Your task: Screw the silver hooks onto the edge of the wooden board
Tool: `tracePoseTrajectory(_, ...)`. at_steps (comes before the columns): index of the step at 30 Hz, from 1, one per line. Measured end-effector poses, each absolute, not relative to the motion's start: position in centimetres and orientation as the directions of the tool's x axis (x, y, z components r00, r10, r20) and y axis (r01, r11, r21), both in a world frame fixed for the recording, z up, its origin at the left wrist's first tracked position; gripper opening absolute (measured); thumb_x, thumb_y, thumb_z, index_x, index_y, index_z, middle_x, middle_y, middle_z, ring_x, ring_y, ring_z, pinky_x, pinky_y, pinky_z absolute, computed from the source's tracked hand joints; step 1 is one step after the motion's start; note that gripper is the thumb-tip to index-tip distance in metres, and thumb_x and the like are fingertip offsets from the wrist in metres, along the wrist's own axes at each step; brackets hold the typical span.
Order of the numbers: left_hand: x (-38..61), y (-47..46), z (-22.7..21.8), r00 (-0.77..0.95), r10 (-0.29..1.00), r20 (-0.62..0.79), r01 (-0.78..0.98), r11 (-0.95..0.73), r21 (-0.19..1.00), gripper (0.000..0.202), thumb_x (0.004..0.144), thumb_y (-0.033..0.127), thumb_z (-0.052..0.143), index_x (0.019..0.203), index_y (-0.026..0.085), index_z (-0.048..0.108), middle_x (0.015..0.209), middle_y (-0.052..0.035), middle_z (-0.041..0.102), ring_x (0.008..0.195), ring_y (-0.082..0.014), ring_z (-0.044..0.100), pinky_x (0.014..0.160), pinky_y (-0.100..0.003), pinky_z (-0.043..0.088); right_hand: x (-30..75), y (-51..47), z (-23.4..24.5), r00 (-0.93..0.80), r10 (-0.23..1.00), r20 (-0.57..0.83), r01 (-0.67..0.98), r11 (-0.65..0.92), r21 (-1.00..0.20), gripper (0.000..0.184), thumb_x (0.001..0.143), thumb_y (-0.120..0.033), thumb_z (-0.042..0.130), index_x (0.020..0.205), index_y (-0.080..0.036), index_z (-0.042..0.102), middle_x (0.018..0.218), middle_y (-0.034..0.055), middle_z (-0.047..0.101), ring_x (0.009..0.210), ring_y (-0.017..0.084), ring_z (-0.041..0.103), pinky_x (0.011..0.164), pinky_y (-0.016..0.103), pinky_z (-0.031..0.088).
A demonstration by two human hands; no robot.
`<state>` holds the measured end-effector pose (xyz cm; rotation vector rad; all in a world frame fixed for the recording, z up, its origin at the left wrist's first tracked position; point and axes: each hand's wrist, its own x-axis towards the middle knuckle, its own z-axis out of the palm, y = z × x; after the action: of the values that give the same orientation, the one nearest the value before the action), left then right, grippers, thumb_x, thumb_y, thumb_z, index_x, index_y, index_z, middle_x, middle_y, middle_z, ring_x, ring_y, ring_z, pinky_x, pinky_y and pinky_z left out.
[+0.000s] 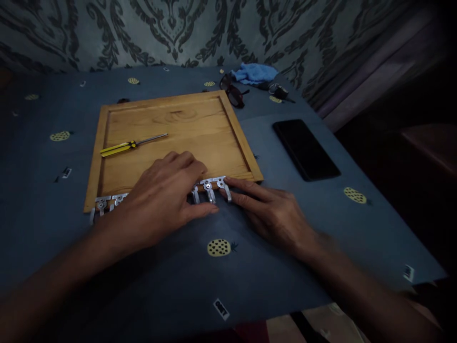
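A wooden frame with a recessed panel (200, 128) lies on the table, its front edge nearest me. Along that edge runs a silvery metal hook rail (208, 185) with several downward hooks; its middle is covered by my left hand. My left hand (162, 195) is closed over the rail and front edge, its thumb stretched out below the hooks and its fingertips mostly hidden. At the rail's right end, my right hand (274, 214) pinches the last hook between index finger and the fingers below. A screwdriver with a yellow and black handle (119, 149) rests on the panel, its shaft pointing right.
Right of the frame lies a black phone (306, 150). Sunglasses (233, 90), a blue cloth (254, 73) and a dark key set (280, 91) are at the back right. A blue pineapple-print cloth (171, 286) covers the table, which meets a patterned curtain or wall (174, 28).
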<state>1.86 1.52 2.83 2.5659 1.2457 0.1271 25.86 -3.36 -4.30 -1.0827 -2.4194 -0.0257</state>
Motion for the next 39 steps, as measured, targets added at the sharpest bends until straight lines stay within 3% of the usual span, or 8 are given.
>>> tracePoseTrajectory(14, 2.55, 1.46, 1.93, 0.655, 0.750, -0.097, 0.734, -0.600, 0.318, 0.045, 0.085, 0.051, 0.079, 0.115, 0.019, 0.067, 0.119, -0.0079, 0.065, 0.117, -0.0298, 0.056, 0.101, -0.047, 0.047, 25.98, -3.34, -4.61, -0.560, 0.693, 0.455, 0.704, 0.687, -0.181, 0.035, 0.097, -0.006, 0.052, 0.123, -0.018, 0.071, 0.137, 0.0094, 0.071, 0.097, 0.022, 0.079, 0.073, 0.032, 0.064)
tracePoseTrajectory(39, 2.38, 1.71, 1.59, 0.659, 0.745, -0.099, 0.728, -0.599, 0.333, 0.042, 0.087, 0.050, 0.076, 0.115, 0.021, 0.066, 0.117, -0.0065, 0.065, 0.117, -0.0298, 0.056, 0.100, -0.046, 0.046, 26.01, -3.22, -4.51, -0.557, 0.710, 0.431, 0.703, 0.679, -0.210, 0.035, 0.097, -0.007, 0.053, 0.124, -0.019, 0.071, 0.138, 0.0089, 0.071, 0.099, 0.022, 0.079, 0.074, 0.031, 0.065)
